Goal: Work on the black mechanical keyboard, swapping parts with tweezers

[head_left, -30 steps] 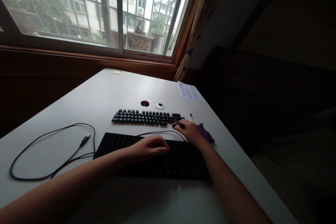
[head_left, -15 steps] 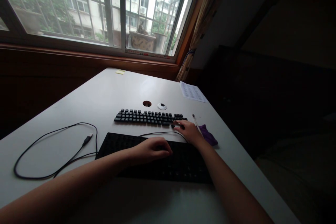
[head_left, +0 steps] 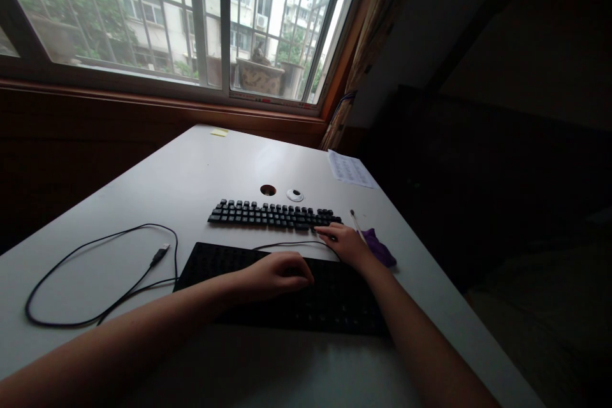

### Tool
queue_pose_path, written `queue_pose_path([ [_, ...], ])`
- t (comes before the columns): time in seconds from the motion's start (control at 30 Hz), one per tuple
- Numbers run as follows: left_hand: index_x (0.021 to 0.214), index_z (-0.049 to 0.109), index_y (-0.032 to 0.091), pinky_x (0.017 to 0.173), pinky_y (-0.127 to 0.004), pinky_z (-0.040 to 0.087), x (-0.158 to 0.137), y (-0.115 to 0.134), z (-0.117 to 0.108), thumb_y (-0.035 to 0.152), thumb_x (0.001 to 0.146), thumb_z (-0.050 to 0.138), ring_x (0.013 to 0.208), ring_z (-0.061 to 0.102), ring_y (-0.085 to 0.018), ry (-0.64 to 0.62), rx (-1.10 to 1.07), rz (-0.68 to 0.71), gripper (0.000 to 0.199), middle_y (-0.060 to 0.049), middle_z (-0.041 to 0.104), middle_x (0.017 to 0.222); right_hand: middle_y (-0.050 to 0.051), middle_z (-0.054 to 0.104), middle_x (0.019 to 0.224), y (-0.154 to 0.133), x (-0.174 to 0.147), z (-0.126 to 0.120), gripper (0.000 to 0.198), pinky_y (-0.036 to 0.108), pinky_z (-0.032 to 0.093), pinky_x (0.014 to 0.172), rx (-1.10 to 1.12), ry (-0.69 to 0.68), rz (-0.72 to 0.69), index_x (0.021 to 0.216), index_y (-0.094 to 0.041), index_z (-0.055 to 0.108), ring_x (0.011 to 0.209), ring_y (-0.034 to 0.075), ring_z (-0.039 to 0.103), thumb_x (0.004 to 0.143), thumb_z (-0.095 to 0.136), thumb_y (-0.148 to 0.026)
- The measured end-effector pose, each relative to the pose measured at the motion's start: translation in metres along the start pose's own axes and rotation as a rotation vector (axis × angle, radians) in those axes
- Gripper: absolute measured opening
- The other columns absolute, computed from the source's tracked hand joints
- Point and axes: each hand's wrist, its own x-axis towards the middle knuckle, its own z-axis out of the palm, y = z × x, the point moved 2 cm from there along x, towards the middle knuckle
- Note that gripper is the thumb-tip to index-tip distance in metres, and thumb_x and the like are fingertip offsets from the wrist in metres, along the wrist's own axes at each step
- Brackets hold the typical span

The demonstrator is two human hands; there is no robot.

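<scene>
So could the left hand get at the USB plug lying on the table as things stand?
Probably yes: the left hand rests on the keyboard base, and only bare table and cable lie between it and the USB plug.

light: daylight via window | room dim, rt side near black | edges warped | table glare

No text, label, brand or number can be read here. The paper sheet, far right of the keycaps on the tabletop, carries rows of small print, but it is too small and blurred to read. The keycaps show no legends that can be made out in the dim light. The strip on the window frame, behind the keycaps, has red marks, also not readable. The yellow note looks blank.
</scene>
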Motion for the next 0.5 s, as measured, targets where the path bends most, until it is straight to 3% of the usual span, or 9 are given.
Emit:
queue_pose_path([
  [0.3,0.100,0.071,0.015,0.088,-0.030,0.050,-0.001,0.000,0.001,0.024,0.092,0.062,0.095,0.065,-0.019,-0.005,-0.031,-0.023,0.015,-0.007,0.071,0.099,0.004,0.072,0.092,-0.003,0.006,0.001,0.027,0.033,0.051,0.081,0.067,0.021,0.011,0.114,-0.026,0.075,0.083,0.019,0.067,0.090,0.061,-0.029],
  [0.43,0.101,0.071,0.015,0.088,-0.030,0.050,-0.001,0.000,0.000,0.025,0.092,0.062,0.095,0.065,-0.020,-0.008,-0.043,-0.034,0.016,-0.007,0.070,0.100,0.007,0.074,0.106,-0.006,0.004,-0.009,0.029,0.036,0.051,0.090,0.138,0.086,0.040,0.115,-0.024,0.073,0.097,0.022,0.068,0.091,0.061,-0.035],
  [0.5,0.101,0.071,0.015,0.088,-0.030,0.050,-0.001,0.002,0.000,0.024,0.092,0.062,0.095,0.065,-0.019,-0.009,-0.041,-0.038,0.015,-0.007,0.070,0.100,0.007,0.074,0.105,-0.007,-0.001,-0.018,0.032,0.036,0.053,0.086,0.164,0.127,0.071,0.116,-0.022,0.069,0.094,0.022,0.069,0.093,0.058,-0.040],
])
